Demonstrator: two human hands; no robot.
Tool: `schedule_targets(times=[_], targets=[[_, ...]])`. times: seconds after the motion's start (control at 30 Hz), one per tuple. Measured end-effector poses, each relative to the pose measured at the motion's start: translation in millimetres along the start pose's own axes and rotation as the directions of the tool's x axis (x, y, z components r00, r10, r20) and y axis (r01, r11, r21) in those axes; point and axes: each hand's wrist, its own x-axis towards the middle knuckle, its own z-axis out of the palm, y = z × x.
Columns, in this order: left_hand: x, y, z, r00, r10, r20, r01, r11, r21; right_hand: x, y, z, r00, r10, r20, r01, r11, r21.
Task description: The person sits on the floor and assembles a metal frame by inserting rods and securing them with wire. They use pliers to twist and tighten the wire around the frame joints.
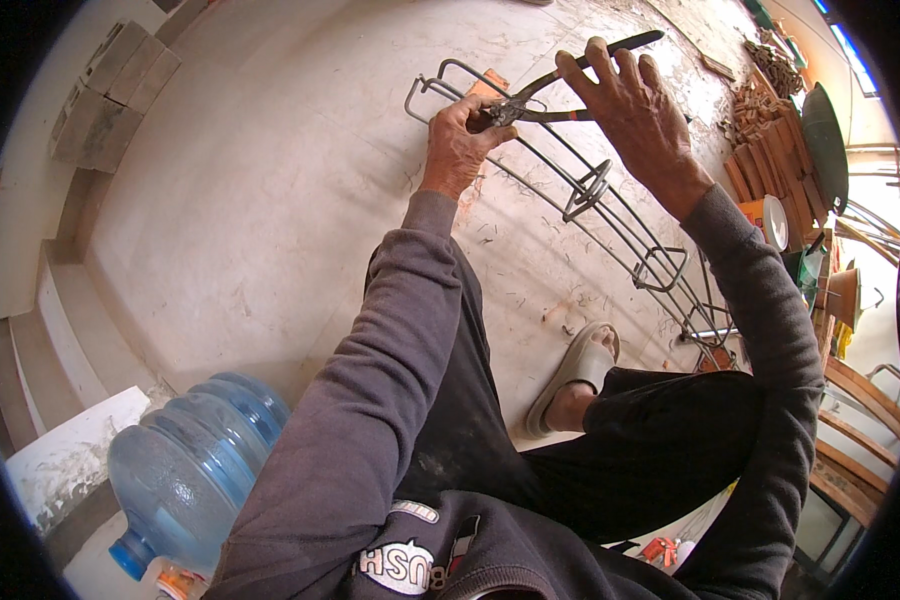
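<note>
Well below the left grip [455,150], large white letters [398,568] stand on the dark shirt [530,545]; nearer the grip, a small white-edged strip [414,511] bears print too small to read.

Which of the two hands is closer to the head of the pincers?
The left hand: it is right at the head of the pincers, while the right hand is farther back, at the handles.

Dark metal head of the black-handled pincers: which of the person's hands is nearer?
Left. The left hand is close beside the pincers' head; the right hand is farther off, at the handles.
</note>
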Motion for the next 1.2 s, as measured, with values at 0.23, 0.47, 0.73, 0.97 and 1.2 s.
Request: schedule_targets(times=[0.23,0.47,0.73,0.97,1.2], targets=[[0.4,-1.5,1.8,1.0,0.003,0.007,-0.004,1.0,0.011,-1.8,5.5,1.6,0.998,-0.024,-0.056,0.025,1.0,0.01],[0.0,-0.9,-2.1,0.998,0.047,0.03,-0.047,0.999,0.024,0.2,4.7,1.2,0.995,-0.062,-0.084,0.062,0.998,0.003],[1.2,-7.6,-1.8,0.998,0.053,0.019,-0.053,0.998,0.026,18.0,15.0,-22.1,0.971,-0.233,-0.057,0.222,0.962,-0.157],[4.0,-10.7,5.1,0.998,0.048,-0.036,-0.044,0.992,0.12,23.9,12.8,-21.0,0.974,-0.227,0.017,0.227,0.966,-0.122],[0.7,-5.8,7.0,0.996,-0.009,-0.083,0.015,0.997,0.071,25.8,11.0,-30.1,0.977,-0.206,0.062,0.204,0.978,0.028]])
